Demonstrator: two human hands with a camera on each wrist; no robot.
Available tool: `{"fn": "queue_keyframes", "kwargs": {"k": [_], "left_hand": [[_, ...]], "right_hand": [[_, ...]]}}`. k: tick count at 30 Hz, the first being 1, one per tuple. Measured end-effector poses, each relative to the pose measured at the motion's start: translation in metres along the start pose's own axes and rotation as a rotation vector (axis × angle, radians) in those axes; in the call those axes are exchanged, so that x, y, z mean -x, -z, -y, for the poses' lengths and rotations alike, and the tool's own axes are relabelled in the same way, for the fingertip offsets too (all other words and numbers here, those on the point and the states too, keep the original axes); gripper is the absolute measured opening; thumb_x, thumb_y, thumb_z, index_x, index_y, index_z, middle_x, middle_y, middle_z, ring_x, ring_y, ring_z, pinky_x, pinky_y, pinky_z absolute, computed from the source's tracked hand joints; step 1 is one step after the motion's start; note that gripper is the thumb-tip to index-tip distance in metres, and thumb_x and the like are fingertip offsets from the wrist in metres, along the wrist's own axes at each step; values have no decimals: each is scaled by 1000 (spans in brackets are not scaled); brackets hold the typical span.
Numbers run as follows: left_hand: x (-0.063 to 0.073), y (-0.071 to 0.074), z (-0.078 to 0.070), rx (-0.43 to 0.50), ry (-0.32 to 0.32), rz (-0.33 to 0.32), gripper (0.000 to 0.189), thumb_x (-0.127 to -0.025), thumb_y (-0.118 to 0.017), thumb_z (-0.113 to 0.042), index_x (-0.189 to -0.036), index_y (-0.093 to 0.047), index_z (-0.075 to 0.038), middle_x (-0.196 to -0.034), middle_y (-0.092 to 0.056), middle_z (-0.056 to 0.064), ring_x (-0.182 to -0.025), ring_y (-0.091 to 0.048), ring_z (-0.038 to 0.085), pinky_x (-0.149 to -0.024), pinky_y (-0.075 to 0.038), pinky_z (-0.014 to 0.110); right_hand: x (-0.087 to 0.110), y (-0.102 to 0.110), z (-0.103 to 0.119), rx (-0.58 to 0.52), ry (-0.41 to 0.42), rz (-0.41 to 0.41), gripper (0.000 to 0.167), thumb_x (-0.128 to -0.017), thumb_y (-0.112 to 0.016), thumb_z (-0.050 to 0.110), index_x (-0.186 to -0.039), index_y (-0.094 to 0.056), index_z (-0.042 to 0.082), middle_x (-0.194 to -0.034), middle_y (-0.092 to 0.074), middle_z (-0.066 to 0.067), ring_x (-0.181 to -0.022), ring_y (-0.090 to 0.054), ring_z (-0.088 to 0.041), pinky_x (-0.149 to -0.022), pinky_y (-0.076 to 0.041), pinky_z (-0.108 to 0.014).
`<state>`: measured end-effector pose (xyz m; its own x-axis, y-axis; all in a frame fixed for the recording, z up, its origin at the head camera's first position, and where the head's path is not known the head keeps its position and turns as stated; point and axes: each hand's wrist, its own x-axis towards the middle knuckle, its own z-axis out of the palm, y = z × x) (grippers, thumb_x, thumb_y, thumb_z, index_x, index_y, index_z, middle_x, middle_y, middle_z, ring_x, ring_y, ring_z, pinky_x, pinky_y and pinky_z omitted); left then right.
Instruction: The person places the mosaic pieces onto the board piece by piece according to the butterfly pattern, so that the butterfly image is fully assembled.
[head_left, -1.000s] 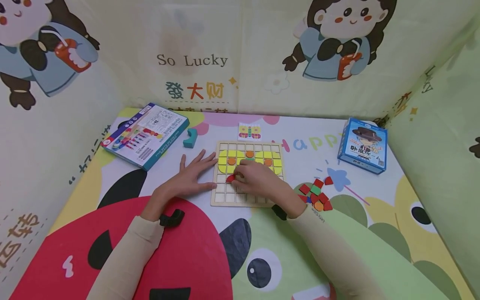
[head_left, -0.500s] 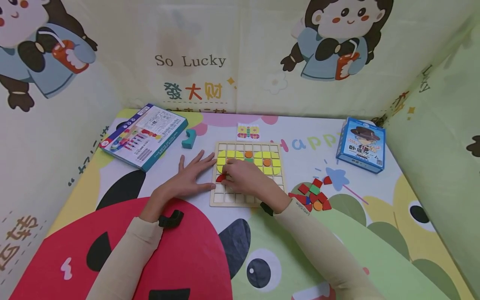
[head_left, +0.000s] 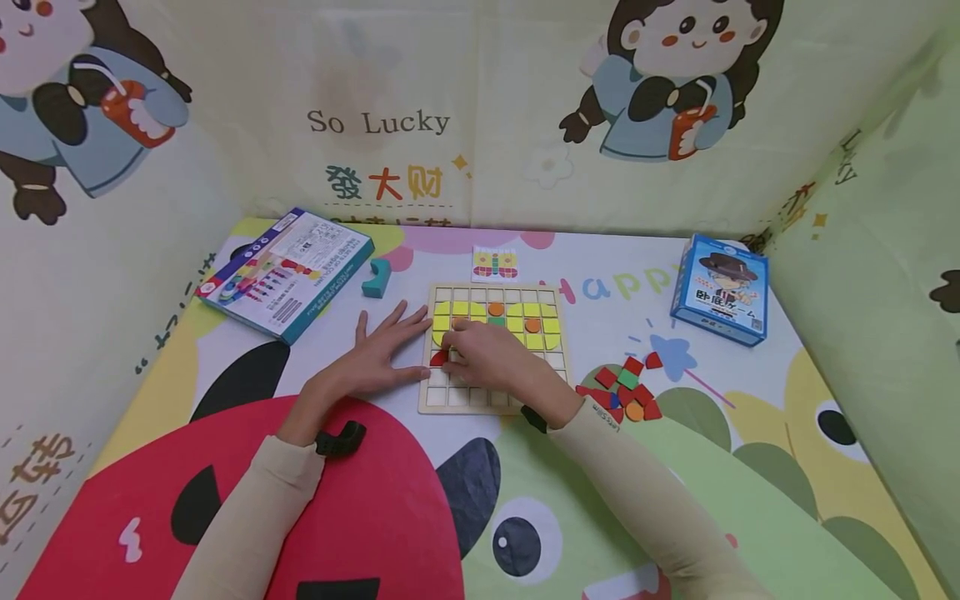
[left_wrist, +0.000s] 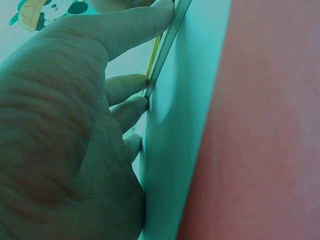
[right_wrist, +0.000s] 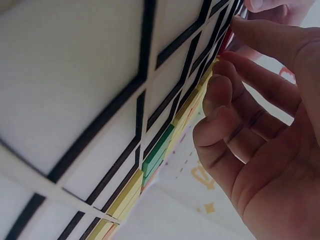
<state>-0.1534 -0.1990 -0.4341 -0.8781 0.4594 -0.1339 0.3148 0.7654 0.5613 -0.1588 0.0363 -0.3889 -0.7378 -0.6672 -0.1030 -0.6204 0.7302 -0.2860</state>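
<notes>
A wooden grid board (head_left: pixel 459 397) lies in the middle of the table, its upper rows filled with yellow tiles (head_left: pixel 552 312) and a few orange round ones. My right hand (head_left: pixel 491 354) reaches over the board and pinches a red tile (head_left: pixel 438 358) with a rounded edge at the leftmost column, just below the yellow rows. In the right wrist view, thumb and index finger meet at this red tile (right_wrist: pixel 226 42), while the other fingers curl loosely. My left hand (head_left: pixel 381 357) lies with spread fingers, its fingertips against the board's left edge; the left wrist view shows them there too.
Right of the board lies a pile of loose red, green, blue and orange tiles (head_left: pixel 628 379). A butterfly pattern card (head_left: pixel 495 264) sits behind the board. A flat box (head_left: pixel 288 275) and a teal arch-like block (head_left: pixel 377 277) are back left, a blue box (head_left: pixel 720 287) back right.
My right hand has slid left across the board with the red tile, to the leftmost column, and hardly moves in the last half second. The left hand stays in place.
</notes>
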Motion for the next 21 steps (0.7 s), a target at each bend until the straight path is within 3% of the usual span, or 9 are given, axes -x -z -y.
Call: {"fn": "queue_keyframes", "kwargs": {"k": [7,13,21], "left_hand": [[1,1,-2,5,5,0,95,-89,-78,-50,-168,-33,-24,-180,-21,5,-169,-1,37,-123,19,77],[1,1,-2,3,9,-2,95,-89,-79,-50,-168,-32,-24,-180,-21,5,-169,-1,35,-123,18,77],[0,-1,0,-14,5,-3,96,-89,-79,-50,-168,-32,-25,-180,-21,4,-169,-1,35,-123,17,77]], "right_hand": [[13,3,-12,-62,-21,-7,29,-99,-75,31,-124,-77,16,-105,-72,-1,-83,-62,-12,-74,-55,-26],[46,9,-34,-77,-68,-55,30,-97,-78,32,-122,-77,16,-102,-72,1,-89,-63,-14,-76,-57,-27],[98,12,-76,-126,-183,-108,31,-96,-79,29,-122,-77,12,-90,-69,0,-80,-59,-14,-70,-52,-25]]}}
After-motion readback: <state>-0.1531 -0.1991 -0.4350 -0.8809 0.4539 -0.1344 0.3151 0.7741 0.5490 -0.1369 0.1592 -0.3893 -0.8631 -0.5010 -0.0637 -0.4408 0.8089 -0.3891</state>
